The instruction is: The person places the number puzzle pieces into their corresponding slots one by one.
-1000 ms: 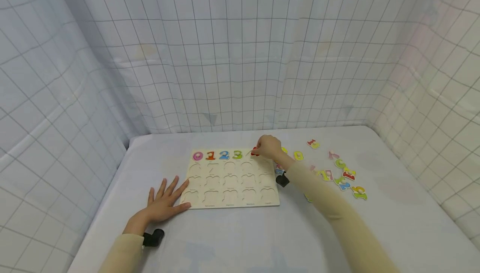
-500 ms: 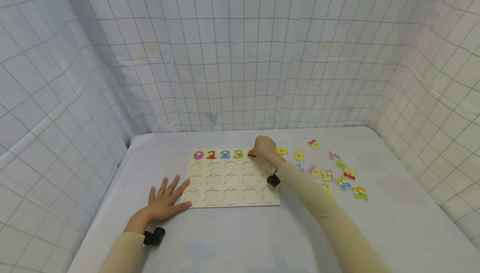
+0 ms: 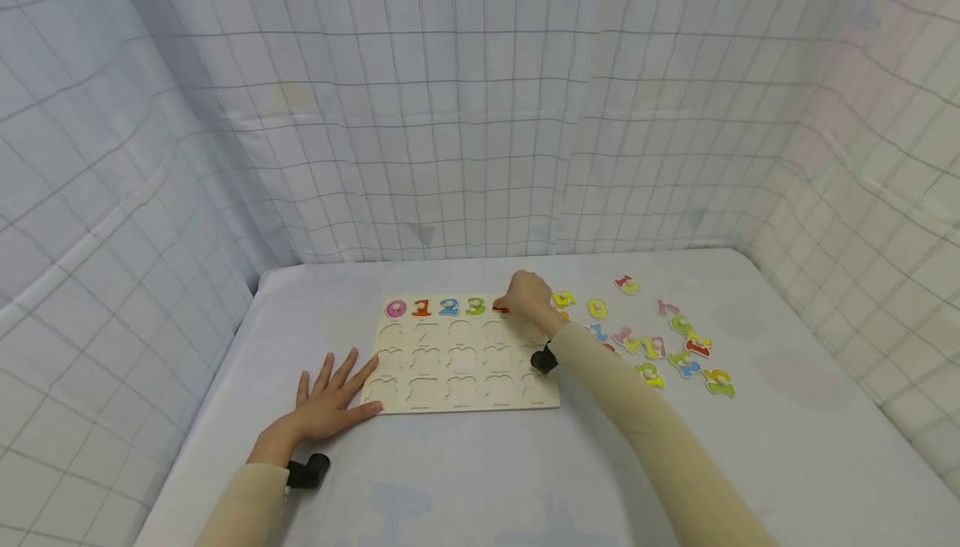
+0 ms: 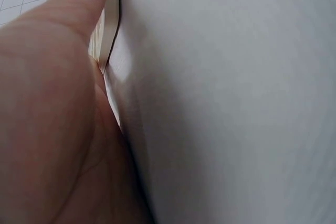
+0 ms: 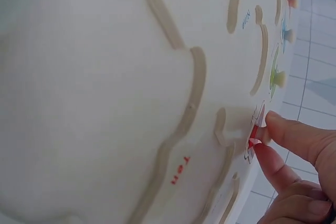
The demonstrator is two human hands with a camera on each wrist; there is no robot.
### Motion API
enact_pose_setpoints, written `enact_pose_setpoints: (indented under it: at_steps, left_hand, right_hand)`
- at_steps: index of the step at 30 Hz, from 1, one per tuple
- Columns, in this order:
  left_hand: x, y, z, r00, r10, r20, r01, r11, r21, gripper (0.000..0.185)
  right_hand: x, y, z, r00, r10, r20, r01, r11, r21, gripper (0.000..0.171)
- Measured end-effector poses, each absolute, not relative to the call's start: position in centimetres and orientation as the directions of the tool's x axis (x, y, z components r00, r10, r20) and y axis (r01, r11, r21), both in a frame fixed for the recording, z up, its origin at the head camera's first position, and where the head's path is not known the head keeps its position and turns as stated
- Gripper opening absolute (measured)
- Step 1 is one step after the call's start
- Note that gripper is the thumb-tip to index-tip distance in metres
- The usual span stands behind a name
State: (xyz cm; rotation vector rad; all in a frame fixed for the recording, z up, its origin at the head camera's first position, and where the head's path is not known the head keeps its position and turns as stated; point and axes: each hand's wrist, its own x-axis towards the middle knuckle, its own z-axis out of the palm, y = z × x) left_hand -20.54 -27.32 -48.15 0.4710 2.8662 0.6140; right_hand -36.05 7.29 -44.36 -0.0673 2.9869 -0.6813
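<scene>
Right hand (image 3: 531, 297) pinches a red wooden number piece (image 3: 501, 308) by its peg at the far row's fifth slot of the pale wooden puzzle board (image 3: 461, 380). Left hand (image 3: 330, 401) lies flat, fingers spread, steadying the board's near-left corner. Four numbers sit seated; many loose coloured number pieces (image 3: 660, 347) remain on the right.

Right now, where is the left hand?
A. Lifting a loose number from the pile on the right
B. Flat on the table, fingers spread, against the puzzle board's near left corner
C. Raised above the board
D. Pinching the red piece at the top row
B: the left hand lies flat with fingers spread, touching the puzzle board at its near left corner; the right hand pinches the red piece.
</scene>
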Motion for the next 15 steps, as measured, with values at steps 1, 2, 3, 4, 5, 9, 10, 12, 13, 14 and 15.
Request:
enact_pose_setpoints:
  at_steps: [1,2,3,4,5,9,10,12,13,14,15]
  left_hand:
    - [-20.5,-27.3,-48.0,-0.935,0.339,-0.101,0.266,0.863,0.431,0.080]
    - [-20.5,-27.2,-47.8,-0.936,0.339,-0.100,0.265,0.860,0.436,0.080]
    - [-20.4,-27.2,-47.7,-0.936,0.339,-0.098,0.264,0.857,0.442,0.080]
    - [-20.4,-27.2,-47.6,-0.935,0.342,-0.093,0.267,0.853,0.448,0.080]
    - [-20.4,-27.2,-47.5,-0.934,0.346,-0.089,0.272,0.850,0.450,0.080]
    - [-20.5,-27.5,-47.9,-0.931,0.356,-0.082,0.287,0.851,0.439,0.077]
    - [-20.5,-27.5,-48.0,-0.930,0.359,-0.083,0.289,0.851,0.437,0.077]
    - [-20.6,-27.6,-48.2,-0.930,0.360,-0.080,0.292,0.851,0.435,0.076]
    - [-20.5,-27.6,-48.1,-0.929,0.364,-0.072,0.297,0.845,0.445,0.076]
    - [-20.5,-27.6,-48.0,-0.928,0.366,-0.065,0.300,0.841,0.450,0.075]
    - [-20.5,-27.5,-47.9,-0.929,0.365,-0.062,0.299,0.838,0.456,0.076]
  right_hand:
    - [-36.1,7.4,-44.4,-0.996,-0.053,-0.067,-0.017,0.894,-0.448,0.043]
    - [-36.1,7.4,-44.5,-0.996,-0.047,-0.069,-0.010,0.887,-0.463,0.041]
    - [-36.1,7.5,-44.6,-0.997,-0.044,-0.071,-0.005,0.881,-0.474,0.039]
    - [-36.1,7.6,-44.7,-0.997,-0.039,-0.069,-0.001,0.876,-0.483,0.037]
    - [-36.1,7.6,-44.7,-0.997,-0.037,-0.069,0.002,0.872,-0.489,0.036]
    - [-35.7,7.8,-44.7,-0.997,-0.045,-0.060,-0.007,0.854,-0.520,0.033]
    - [-35.6,7.9,-44.6,-0.997,-0.049,-0.055,-0.013,0.849,-0.528,0.033]
    - [-35.3,8.1,-44.4,-0.997,-0.058,-0.044,-0.025,0.840,-0.542,0.032]
    - [-35.1,8.4,-44.3,-0.998,-0.060,-0.034,-0.032,0.836,-0.548,0.031]
    - [-35.0,8.6,-44.1,-0.997,-0.065,-0.031,-0.037,0.831,-0.555,0.031]
    - [-34.9,9.0,-43.9,-0.998,-0.066,-0.025,-0.040,0.830,-0.556,0.030]
